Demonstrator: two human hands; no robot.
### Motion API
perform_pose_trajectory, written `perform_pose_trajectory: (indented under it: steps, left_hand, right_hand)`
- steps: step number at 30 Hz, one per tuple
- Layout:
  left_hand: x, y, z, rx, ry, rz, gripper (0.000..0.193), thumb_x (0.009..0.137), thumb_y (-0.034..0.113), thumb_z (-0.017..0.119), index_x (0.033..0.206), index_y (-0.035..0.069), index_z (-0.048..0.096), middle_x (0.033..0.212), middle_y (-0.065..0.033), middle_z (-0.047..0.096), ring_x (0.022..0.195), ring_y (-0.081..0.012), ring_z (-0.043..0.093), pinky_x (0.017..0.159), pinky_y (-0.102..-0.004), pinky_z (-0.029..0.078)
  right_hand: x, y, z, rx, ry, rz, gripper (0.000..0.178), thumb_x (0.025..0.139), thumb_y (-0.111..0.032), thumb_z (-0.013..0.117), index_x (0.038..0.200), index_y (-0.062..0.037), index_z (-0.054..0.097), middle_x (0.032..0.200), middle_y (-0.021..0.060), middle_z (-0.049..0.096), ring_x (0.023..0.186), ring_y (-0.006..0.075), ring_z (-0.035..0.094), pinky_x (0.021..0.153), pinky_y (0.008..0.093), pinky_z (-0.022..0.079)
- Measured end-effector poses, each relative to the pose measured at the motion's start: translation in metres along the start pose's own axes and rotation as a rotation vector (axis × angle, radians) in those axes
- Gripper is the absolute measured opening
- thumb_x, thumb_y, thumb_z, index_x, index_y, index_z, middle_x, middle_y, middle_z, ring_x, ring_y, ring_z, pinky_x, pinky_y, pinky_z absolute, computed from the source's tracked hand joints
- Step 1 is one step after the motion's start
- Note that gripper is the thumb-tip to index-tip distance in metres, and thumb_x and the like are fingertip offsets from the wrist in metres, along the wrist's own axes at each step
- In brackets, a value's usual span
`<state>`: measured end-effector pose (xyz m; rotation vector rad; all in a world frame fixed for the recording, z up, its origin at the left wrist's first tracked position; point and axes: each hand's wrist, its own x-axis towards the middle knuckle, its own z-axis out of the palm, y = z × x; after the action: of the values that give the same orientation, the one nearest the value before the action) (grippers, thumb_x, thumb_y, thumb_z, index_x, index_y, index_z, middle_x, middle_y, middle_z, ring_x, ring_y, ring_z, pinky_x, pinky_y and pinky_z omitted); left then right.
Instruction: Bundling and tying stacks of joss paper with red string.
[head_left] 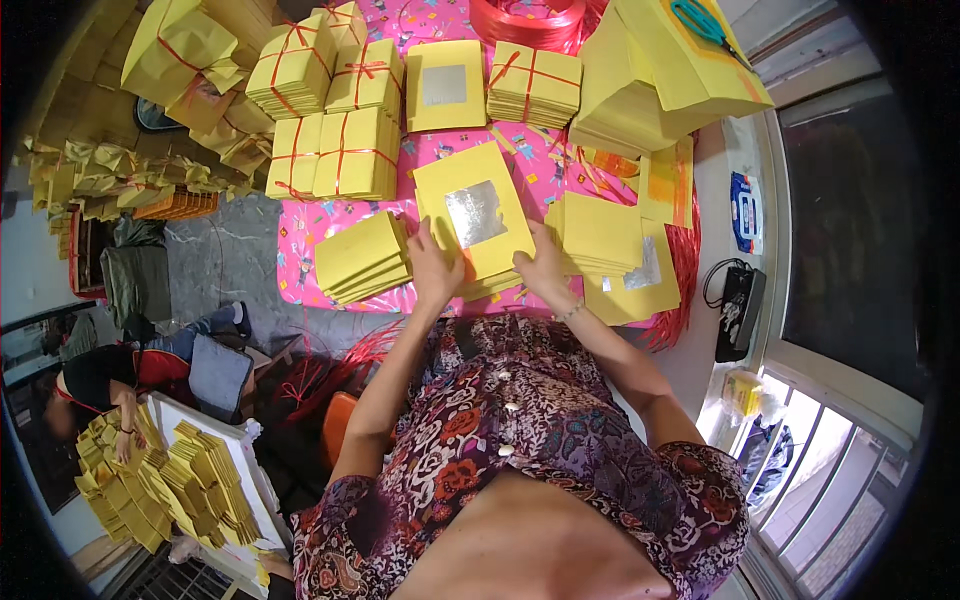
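Head view: a yellow paper pile, topped by a silver square, lies askew near the pink tablecloth's front edge, held at both sides by the left hand and right hand, loose stacks flanking closely, red-tied bundles beyond.

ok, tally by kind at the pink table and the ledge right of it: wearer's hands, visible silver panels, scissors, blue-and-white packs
Hands: 2 (left hand, right hand)
Silver panels: 3 (far panel, middle panel, right panel)
Scissors: 1
Blue-and-white pack: 1
Total: 7
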<state>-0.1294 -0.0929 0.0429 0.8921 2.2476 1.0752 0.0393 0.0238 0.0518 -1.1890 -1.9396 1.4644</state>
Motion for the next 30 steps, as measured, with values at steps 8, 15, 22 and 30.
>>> perform_pose_trajectory:
  steps: [8, 15, 22, 30]
  left_hand:
    - [0.023, 0.044, 0.025, -0.765, -0.194, -0.212, 0.068, 0.077, 0.026, 0.080, 0.127, 0.002, 0.041, 0.098, -0.0070, 0.054, 0.086, -0.0132, 0.056, 0.074, -0.0270, 0.048]
    - [0.025, 0.019, 0.035, -0.543, -0.057, -0.072, 0.049, 0.085, 0.004, 0.062, 0.127, -0.002, 0.038, 0.103, -0.0148, 0.062, 0.088, -0.0205, 0.062, 0.078, -0.0323, 0.050]
    - [0.013, 0.043, 0.029, -0.260, 0.093, 0.100, 0.078, 0.087, 0.005, 0.057, 0.148, 0.007, 0.009, 0.113, -0.0293, 0.058, 0.094, -0.0386, 0.063, 0.079, -0.0401, 0.050]
    - [0.013, 0.035, 0.027, -0.257, -0.033, 0.019, 0.083, 0.088, 0.004, 0.053, 0.151, 0.013, 0.000, 0.145, -0.0252, 0.035, 0.095, -0.0420, 0.062, 0.079, -0.0419, 0.050]
  right_hand:
    - [-0.027, -0.048, 0.005, -0.578, -0.065, -0.166, 0.049, 0.082, -0.001, 0.052, 0.130, 0.0001, 0.040, 0.108, 0.0214, 0.055, 0.097, 0.0374, 0.058, 0.080, 0.0452, 0.049]
    - [-0.030, -0.055, 0.003, -0.469, -0.187, -0.312, 0.046, 0.087, -0.009, 0.056, 0.129, 0.0015, 0.042, 0.116, 0.0193, 0.050, 0.103, 0.0375, 0.054, 0.089, 0.0438, 0.046]
    - [0.012, -0.008, 0.002, -0.615, 0.118, -0.209, 0.057, 0.082, -0.009, 0.063, 0.129, 0.0099, 0.037, 0.125, 0.0255, 0.039, 0.118, 0.0425, 0.040, 0.101, 0.0451, 0.036]
    - [0.009, -0.006, 0.003, -0.628, 0.018, -0.145, 0.056, 0.077, -0.007, 0.066, 0.125, 0.0101, 0.042, 0.121, 0.0251, 0.042, 0.115, 0.0419, 0.043, 0.099, 0.0450, 0.039]
